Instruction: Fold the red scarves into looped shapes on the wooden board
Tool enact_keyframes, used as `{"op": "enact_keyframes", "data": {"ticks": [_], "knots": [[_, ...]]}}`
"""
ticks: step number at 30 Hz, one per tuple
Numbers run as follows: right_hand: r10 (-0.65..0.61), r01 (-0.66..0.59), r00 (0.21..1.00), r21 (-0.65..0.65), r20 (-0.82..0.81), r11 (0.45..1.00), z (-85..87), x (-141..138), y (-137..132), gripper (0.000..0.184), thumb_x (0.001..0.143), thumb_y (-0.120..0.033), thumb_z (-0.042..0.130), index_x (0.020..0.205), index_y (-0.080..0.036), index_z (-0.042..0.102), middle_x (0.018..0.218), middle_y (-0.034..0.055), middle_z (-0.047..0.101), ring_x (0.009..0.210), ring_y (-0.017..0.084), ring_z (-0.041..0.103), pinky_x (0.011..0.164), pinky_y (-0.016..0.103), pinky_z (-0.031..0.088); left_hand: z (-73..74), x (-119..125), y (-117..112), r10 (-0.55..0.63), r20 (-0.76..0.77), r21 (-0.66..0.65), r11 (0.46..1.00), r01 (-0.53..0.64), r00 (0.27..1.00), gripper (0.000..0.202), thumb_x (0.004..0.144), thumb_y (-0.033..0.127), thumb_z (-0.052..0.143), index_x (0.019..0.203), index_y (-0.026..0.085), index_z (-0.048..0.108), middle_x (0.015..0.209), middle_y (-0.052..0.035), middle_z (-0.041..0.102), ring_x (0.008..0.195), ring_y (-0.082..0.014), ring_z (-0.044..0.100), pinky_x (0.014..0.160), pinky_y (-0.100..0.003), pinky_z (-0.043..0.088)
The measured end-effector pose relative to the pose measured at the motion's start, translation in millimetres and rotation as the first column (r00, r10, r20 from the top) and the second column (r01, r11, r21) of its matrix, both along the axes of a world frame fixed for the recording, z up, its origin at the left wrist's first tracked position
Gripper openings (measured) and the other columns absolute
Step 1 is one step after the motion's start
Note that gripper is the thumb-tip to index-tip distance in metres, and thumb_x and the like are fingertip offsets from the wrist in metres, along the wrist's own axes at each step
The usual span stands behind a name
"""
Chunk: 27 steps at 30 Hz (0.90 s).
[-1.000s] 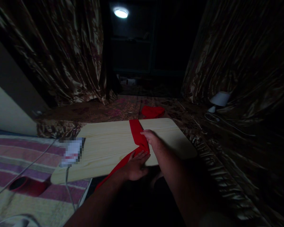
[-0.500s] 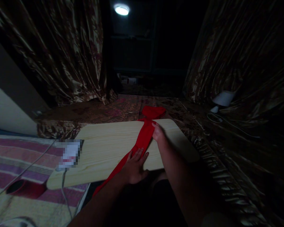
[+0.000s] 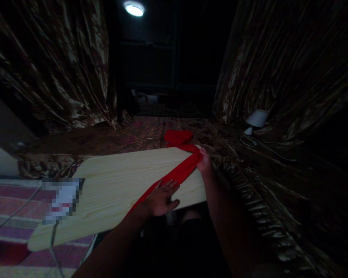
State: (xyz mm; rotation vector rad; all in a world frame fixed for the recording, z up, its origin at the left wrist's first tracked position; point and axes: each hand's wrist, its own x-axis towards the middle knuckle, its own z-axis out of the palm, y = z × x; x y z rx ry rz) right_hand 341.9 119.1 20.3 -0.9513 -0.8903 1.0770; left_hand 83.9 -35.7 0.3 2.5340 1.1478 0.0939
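A long red cloth (image 3: 182, 172) lies diagonally across a light wooden board (image 3: 116, 185), its far end bunched on the floor beyond the board. My left hand (image 3: 161, 197) lies flat with fingers stretched out on the cloth's near part, close to the board's front edge. My right hand (image 3: 204, 161) is at the board's far right corner, fingers pressed against the cloth there; whether they grip it is hard to see in the dim light.
Shiny brown curtains (image 3: 49, 65) hang left and right of a dark doorway with a round lamp (image 3: 133, 8). A blurred white object (image 3: 62, 199) with a cable lies on the board's left end. A striped rug (image 3: 8, 208) lies left, and a small white lamp (image 3: 256, 119) stands right.
My right hand slid along the red cloth from the board's middle to its far right corner, pulling the strip rightward and straighter. My left hand stayed pressing the near part. The view shifted.
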Motion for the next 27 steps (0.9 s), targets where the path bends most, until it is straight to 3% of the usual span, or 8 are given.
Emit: {"op": "enact_keyframes", "data": {"ticks": [3, 6, 8, 12, 16, 18, 23, 27], "knots": [[0.146, -0.155, 0.985, -0.096, -0.097, 0.983, 19.2, 14.8, -11.2, 0.065, 0.082, -0.021, 0.056, 0.146, -0.025, 0.047, 0.126, 0.0055, 0.07, 0.109, 0.02, 0.07, 0.102, 0.042, 0.052, -0.7, 0.7, 0.9, -0.026, -0.011, 0.009, 1.0, 0.026, 1.0, 0.077, 0.095, 0.064, 0.038, 0.16, 0.026, 0.026, 0.167, -0.0047, 0.018, 0.155, -0.021, 0.014, 0.126, -0.048, -0.002], [0.387, -0.381, 0.922, -0.2, -0.008, 0.903, 41.2, 26.6, -21.9, 0.059, 0.08, -0.013, 0.059, 0.138, -0.021, 0.057, 0.119, 0.0075, 0.074, 0.103, 0.022, 0.072, 0.099, 0.043, 0.052, -1.8, -0.1, 0.5, -0.034, -0.017, 0.03, 0.999, 0.034, 0.999, 0.077, 0.094, 0.063, 0.041, 0.161, 0.027, 0.026, 0.168, -0.0048, 0.016, 0.156, -0.0213, 0.013, 0.126, -0.047, -0.002], [0.441, -0.432, 0.897, -0.165, 0.024, 0.887, 54.1, 30.6, -26.9, 0.054, 0.077, -0.008, 0.059, 0.13, -0.019, 0.063, 0.117, 0.0081, 0.074, 0.103, 0.023, 0.071, 0.1, 0.044, 0.051, -3.2, -0.4, 0.3, -0.022, -0.017, 0.049, 0.999, 0.023, 1.0, 0.078, 0.092, 0.063, 0.044, 0.16, 0.027, 0.027, 0.168, -0.005, 0.014, 0.156, -0.0224, 0.013, 0.126, -0.047, -0.001], [0.32, -0.316, 0.946, 0.074, -0.042, 0.946, 76.2, 26.1, -35.4, 0.045, 0.077, -0.008, 0.057, 0.119, -0.019, 0.068, 0.114, 0.0058, 0.075, 0.109, 0.021, 0.069, 0.104, 0.042, 0.049, -6.5, -0.4, 1.0, 0.014, -0.011, 0.082, 0.997, -0.013, 1.0, 0.08, 0.091, 0.063, 0.047, 0.159, 0.024, 0.031, 0.168, -0.0073, 0.014, 0.156, -0.0243, 0.014, 0.126, -0.045, 0.001], [0.259, -0.245, 0.965, 0.204, -0.046, 0.948, 100.5, 12.1, -45.3, 0.057, 0.083, -0.018, 0.055, 0.139, -0.027, 0.056, 0.124, 0.0029, 0.072, 0.119, 0.021, 0.065, 0.105, 0.047, 0.048, -8.6, -0.7, 1.3, 0.044, -0.002, 0.099, 0.994, -0.044, 0.999, 0.083, 0.09, 0.063, 0.046, 0.159, 0.019, 0.032, 0.168, -0.0094, 0.015, 0.156, -0.0248, 0.013, 0.127, -0.043, 0.005], [0.251, -0.239, 0.968, 0.241, -0.022, 0.941, 113.6, 6.6, -48.4, 0.061, 0.082, -0.022, 0.059, 0.142, -0.029, 0.054, 0.126, 0.0023, 0.071, 0.122, 0.022, 0.063, 0.106, 0.048, 0.046, -8.2, -0.6, 1.1, 0.071, 0.002, 0.105, 0.992, -0.07, 0.998, 0.085, 0.09, 0.063, 0.046, 0.159, 0.017, 0.03, 0.168, -0.0116, 0.015, 0.155, -0.026, 0.014, 0.126, -0.044, 0.006], [0.214, -0.202, 0.977, 0.417, 0.019, 0.886, 149.6, 0.2, -53.5, 0.054, 0.078, -0.03, 0.069, 0.131, -0.028, 0.064, 0.13, 0.0019, 0.069, 0.127, 0.024, 0.059, 0.115, 0.046, 0.04, -5.9, -0.8, 4.2, 0.237, 0.043, 0.098, 0.966, -0.24, 0.971, 0.092, 0.09, 0.068, 0.041, 0.158, 0.007, 0.03, 0.167, -0.0171, 0.014, 0.155, -0.0303, 0.015, 0.126, -0.044, 0.012], [0.188, -0.215, 0.977, 0.508, 0.105, 0.834, 181.4, -7.7, -63.9, 0.059, 0.082, -0.037, 0.068, 0.139, -0.032, 0.057, 0.141, -0.0008, 0.061, 0.134, 0.025, 0.052, 0.116, 0.048, 0.039, -11.0, -8.5, 14.0, 0.342, 0.057, 0.082, 0.935, -0.346, 0.938, 0.095, 0.089, 0.071, 0.041, 0.157, 0.005, 0.033, 0.167, -0.019, 0.016, 0.155, -0.0313, 0.015, 0.125, -0.043, 0.015]]}}
